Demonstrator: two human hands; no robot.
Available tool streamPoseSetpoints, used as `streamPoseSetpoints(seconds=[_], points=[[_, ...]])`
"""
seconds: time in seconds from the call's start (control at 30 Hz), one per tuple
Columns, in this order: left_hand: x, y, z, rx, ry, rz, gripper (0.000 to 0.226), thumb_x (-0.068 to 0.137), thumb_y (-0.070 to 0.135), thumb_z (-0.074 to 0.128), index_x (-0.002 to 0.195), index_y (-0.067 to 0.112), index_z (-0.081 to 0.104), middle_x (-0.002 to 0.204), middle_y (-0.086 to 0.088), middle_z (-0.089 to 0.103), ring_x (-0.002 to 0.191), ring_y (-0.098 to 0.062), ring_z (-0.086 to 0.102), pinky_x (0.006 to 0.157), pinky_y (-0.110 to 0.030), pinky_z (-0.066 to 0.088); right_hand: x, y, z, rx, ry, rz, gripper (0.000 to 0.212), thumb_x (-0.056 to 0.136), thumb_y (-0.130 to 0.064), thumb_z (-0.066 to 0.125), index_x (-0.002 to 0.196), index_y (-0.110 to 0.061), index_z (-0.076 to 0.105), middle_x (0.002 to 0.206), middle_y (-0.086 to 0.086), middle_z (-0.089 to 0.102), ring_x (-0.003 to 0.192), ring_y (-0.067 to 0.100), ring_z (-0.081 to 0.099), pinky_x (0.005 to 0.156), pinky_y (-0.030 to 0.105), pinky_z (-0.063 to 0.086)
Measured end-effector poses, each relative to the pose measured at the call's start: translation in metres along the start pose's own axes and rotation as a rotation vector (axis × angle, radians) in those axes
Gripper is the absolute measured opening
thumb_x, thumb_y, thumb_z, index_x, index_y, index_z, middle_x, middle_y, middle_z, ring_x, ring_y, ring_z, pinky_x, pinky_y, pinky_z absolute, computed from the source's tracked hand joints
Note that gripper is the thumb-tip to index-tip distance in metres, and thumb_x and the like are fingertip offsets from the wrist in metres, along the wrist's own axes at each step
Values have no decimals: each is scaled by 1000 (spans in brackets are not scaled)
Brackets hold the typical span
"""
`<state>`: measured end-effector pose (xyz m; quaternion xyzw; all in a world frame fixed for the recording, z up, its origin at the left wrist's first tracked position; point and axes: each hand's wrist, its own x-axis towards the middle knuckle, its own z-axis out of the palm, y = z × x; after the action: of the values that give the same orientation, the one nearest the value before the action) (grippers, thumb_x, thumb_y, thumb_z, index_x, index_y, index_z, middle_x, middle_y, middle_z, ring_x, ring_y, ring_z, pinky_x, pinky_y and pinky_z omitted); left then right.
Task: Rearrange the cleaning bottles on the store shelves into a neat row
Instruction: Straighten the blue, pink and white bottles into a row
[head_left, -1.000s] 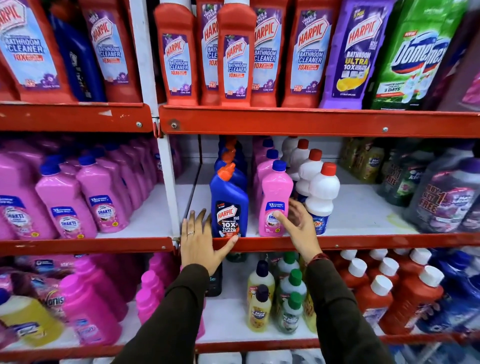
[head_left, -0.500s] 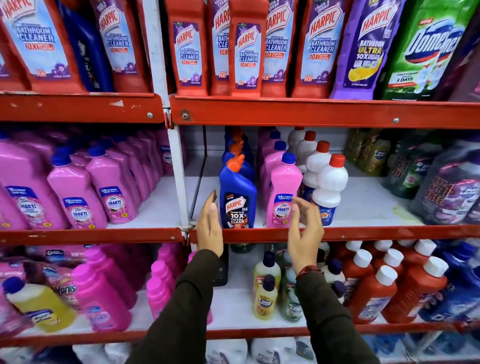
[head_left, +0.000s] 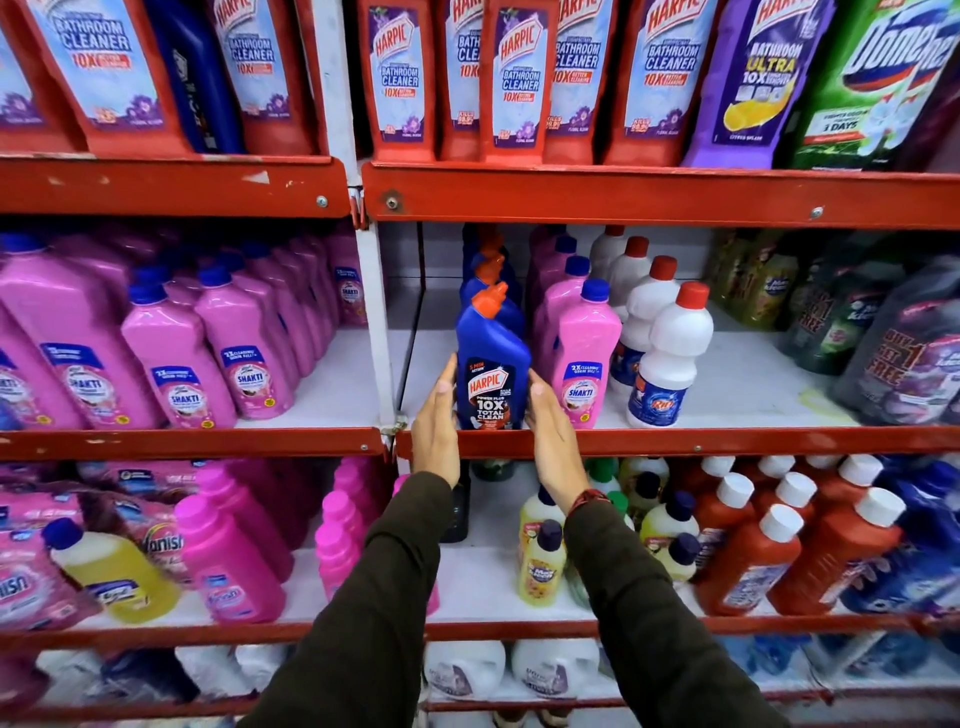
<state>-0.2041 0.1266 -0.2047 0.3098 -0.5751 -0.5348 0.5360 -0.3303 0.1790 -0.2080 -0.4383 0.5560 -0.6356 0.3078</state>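
A blue Harpic bottle (head_left: 491, 358) with an orange cap stands at the front of the middle shelf (head_left: 675, 441), heading a row of like bottles. My left hand (head_left: 435, 421) presses flat against its left side and my right hand (head_left: 551, 431) against its right side, so the bottle is clasped between both palms. Right of it runs a row of pink Shakti bottles (head_left: 584, 358), then a row of white red-capped bottles (head_left: 667, 358).
A white upright post (head_left: 376, 332) stands left of the blue row, with bare shelf between them. More pink bottles (head_left: 244, 353) fill the left bay. Red Harpic bottles (head_left: 509, 78) line the top shelf. Small yellow bottles (head_left: 540, 566) and red-brown bottles (head_left: 748, 566) sit below.
Both hands closed in from the shelf edge onto the sides of the front blue Harpic bottle; the right hand left the pink bottle. The view moved closer.
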Motion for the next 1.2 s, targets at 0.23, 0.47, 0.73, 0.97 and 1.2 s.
streamPoseSetpoints(seconds=[0.23,0.47,0.73,0.97,1.2], points=[[-4,0,3,-1,60,47,65,93,67,34,152,38,39,151,10,48,131,6,48,100,-13,44,-1,0,-5,38,-11,-35,56,101,-58,38,148,-30,47,150,-5,54,138,8,50,117,36,41],[-28,-20,22,77,363,264,46,99,48,33,116,18,63,102,2,65,96,-8,61,84,-30,48,-13,-5,-34,197,373,-223,46,98,-53,37,123,-26,64,129,5,67,122,19,63,100,29,52],[-30,-13,89,183,-124,257,55,101,49,35,151,28,40,157,2,45,144,-4,42,116,-25,36,8,-1,-71,129,251,-161,48,109,-40,31,154,-24,38,146,-8,49,115,-22,55,85,3,47],[-3,-14,120,-3,-71,-32,86,82,88,35,155,42,35,158,-1,46,143,-15,47,120,-50,38,15,-2,-88,112,75,-52,54,105,-53,30,151,-29,43,144,-3,57,126,2,59,82,8,52],[-9,-16,121,-40,-4,8,60,87,81,34,138,56,50,154,2,52,136,-11,53,116,-43,45,14,-9,-102,125,62,-12,51,108,-47,26,148,-27,49,134,-5,62,118,4,62,78,9,54]])
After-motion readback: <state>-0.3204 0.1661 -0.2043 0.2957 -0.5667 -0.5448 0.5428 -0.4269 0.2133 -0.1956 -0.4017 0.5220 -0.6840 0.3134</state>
